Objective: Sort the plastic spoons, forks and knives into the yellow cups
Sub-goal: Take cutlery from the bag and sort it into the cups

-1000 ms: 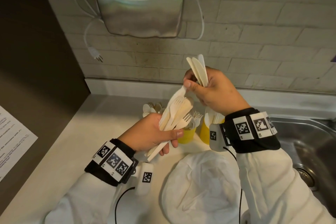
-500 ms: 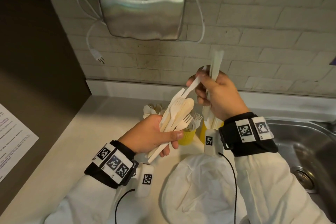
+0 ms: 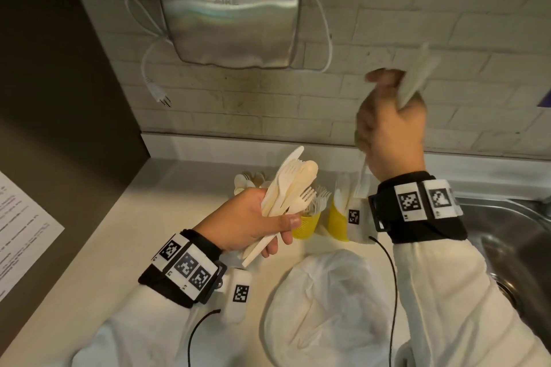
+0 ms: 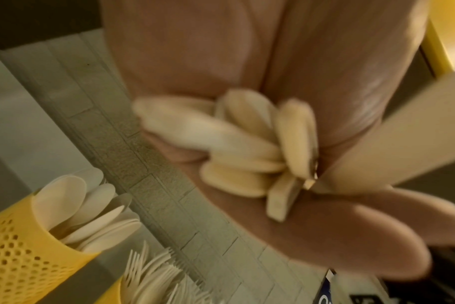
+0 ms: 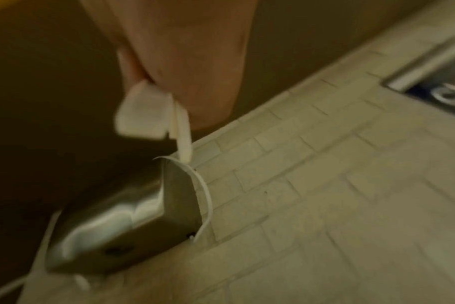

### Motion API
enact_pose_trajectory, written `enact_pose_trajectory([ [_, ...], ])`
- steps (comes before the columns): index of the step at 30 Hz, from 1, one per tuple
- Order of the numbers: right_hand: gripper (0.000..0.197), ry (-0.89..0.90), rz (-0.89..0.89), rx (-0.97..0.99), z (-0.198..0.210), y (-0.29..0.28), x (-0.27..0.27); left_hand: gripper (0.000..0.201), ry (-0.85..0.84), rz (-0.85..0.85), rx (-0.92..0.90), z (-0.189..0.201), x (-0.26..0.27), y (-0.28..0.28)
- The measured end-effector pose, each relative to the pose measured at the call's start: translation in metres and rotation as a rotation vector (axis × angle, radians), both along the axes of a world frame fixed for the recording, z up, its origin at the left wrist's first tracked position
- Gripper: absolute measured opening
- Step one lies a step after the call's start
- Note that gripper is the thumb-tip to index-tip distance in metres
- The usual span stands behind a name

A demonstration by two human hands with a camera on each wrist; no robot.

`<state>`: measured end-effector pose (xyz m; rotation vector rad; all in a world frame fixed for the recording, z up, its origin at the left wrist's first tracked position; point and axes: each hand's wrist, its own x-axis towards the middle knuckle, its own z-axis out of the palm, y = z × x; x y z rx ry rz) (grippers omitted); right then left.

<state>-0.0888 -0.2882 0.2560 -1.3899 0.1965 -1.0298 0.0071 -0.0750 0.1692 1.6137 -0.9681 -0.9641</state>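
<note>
My left hand [image 3: 253,223] grips a mixed bundle of plastic cutlery [image 3: 287,191]: a knife, forks and a spoon fan upward from the fist. Their handle ends [image 4: 247,148] fill the left wrist view. My right hand [image 3: 390,128] is raised to the right in front of the wall and holds a few pale utensils [image 3: 414,80], too blurred to tell their kind. Behind my hands stand the yellow cups: one with forks [image 3: 307,225], one under my right wrist [image 3: 338,217], and one with spoons [image 4: 18,246], mostly hidden in the head view.
A steel hand dryer [image 3: 229,9] hangs on the tiled wall, its plug [image 3: 161,97] dangling. A steel sink [image 3: 521,232] lies to the right. A crumpled white bag [image 3: 328,307] lies on the counter near me. A printed sheet [image 3: 21,232] is on the dark panel at left.
My right hand left the bundle and rose up and to the right with its utensils. The left hand and its bundle stayed where they were.
</note>
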Motion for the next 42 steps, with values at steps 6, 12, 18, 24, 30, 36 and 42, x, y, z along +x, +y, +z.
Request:
enact_pose_trajectory([
  [6,0.022,0.515,0.205,-0.525,-0.013,0.016,-0.005,0.012,-0.007,0.024,-0.030,0.004,0.000,-0.003],
  [12,0.011,0.475,0.279,-0.394,-0.020,0.019,-0.003,0.009,-0.001,0.020,-0.029,0.004,-0.003,-0.004],
  [18,0.016,0.374,0.337,-0.263,-0.020,0.015,-0.006,0.012,0.008,0.013,-0.021,0.005,-0.005,-0.004],
  [24,0.022,0.166,0.255,0.101,-0.026,0.013,0.006,0.017,-0.001,0.008,-0.015,0.006,-0.005,-0.004],
  [30,0.022,-0.215,0.122,0.425,-0.017,-0.001,0.007,0.018,-0.017,0.028,-0.022,0.005,-0.004,-0.001],
  [36,0.016,-0.275,0.039,0.187,-0.010,-0.001,-0.004,0.018,-0.011,0.094,-0.074,0.006,-0.002,-0.003],
  [42,0.015,0.367,0.147,-0.414,-0.011,0.022,-0.022,0.006,0.004,0.160,-0.134,0.008,-0.002,-0.006],
])
